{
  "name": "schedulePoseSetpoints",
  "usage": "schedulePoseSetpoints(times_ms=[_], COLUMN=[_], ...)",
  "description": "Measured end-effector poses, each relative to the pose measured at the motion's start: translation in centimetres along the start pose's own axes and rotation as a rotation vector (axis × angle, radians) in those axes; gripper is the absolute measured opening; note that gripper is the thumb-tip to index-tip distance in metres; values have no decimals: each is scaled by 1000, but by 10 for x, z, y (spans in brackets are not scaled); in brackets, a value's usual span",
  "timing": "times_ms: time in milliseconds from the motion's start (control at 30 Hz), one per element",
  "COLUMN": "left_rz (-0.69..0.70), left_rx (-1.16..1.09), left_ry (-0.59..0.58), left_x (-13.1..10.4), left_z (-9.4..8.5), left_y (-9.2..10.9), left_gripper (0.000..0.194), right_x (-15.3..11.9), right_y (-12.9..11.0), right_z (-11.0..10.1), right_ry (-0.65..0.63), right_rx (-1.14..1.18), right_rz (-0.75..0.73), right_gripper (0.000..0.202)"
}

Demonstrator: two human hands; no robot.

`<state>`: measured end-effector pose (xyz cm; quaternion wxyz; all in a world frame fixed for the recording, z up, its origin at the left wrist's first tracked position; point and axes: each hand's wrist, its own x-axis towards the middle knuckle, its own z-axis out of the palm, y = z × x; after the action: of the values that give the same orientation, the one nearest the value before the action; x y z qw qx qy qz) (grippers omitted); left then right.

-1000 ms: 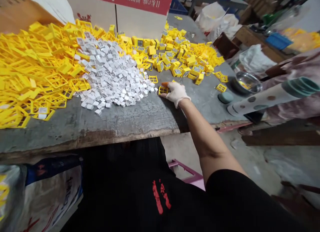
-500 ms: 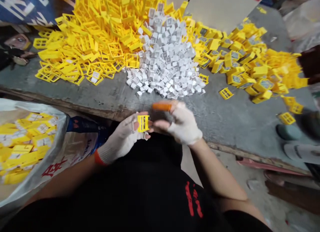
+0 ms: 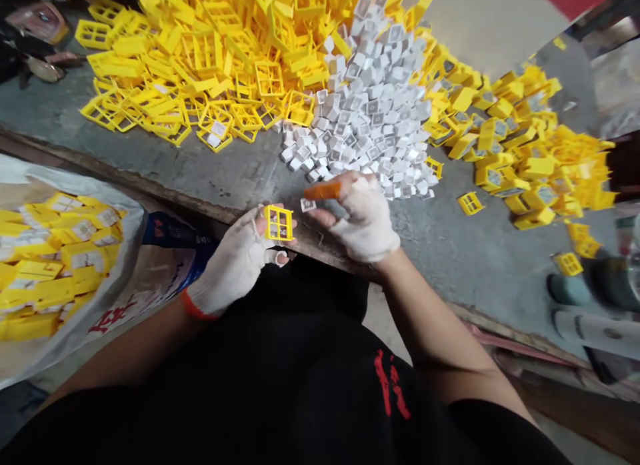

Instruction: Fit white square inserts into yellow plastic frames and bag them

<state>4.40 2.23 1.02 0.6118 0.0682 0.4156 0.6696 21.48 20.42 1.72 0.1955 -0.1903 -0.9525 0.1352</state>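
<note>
Between the fingers of both hands, a yellow frame point(image 3: 279, 223) and a little white piece point(image 3: 308, 205).
In the head view, the left hand point(image 3: 233, 261) pinches the yellow frame, with its four square holes, between its thumb and fingers. Just beside it, the right hand point(image 3: 369, 218) pinches the white piece between its thumb and a finger in an orange cover point(image 3: 323, 191); the two bits do not touch. Past the right fingers, a white heap point(image 3: 370, 111) sits on the gray table point(image 3: 240, 171). Past the left fingers lies a big yellow heap point(image 3: 200, 58).
</note>
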Motion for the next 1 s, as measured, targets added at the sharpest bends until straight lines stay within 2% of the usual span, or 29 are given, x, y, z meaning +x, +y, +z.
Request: schedulePoseSetpoints(times_ms=[167,400,500,600,667,733,867,933,1000], left_rz=[-95,-74,-69,-74,-79,-80,-58,-57,-62], left_rx=[-46,-13,-7,-5,-8,-6,-7,-18,-31], left_ry=[-96,-117,-102,-87,-52,-7,56,75,90], left_x=[4,0,-2,-4,-5,-4,-3,-3,-4], left_z=[6,14,15,15,14,12,7,4,3], left_y=[-5,-17,-19,-18,-16,-14,-11,-10,-9], left_gripper=[50,40,41,39,37,36,37,37,36], right_x=[-41,-66,-73,-76,-71,-57,-12,9,21], right_y=[-31,-37,-41,-43,-37,-23,19,32,33], right_z=[-3,6,6,2,-5,-12,-10,0,12], right_ry=[170,366,302,140,15,-65,7,35,34], right_rx=[268,344,276,149,100,24,-303,-398,-438], right_rz=[-21,-26,-68,-83,-77,20,373,383,330], right_gripper=[30,15,18,22,27,32,31,27,24])
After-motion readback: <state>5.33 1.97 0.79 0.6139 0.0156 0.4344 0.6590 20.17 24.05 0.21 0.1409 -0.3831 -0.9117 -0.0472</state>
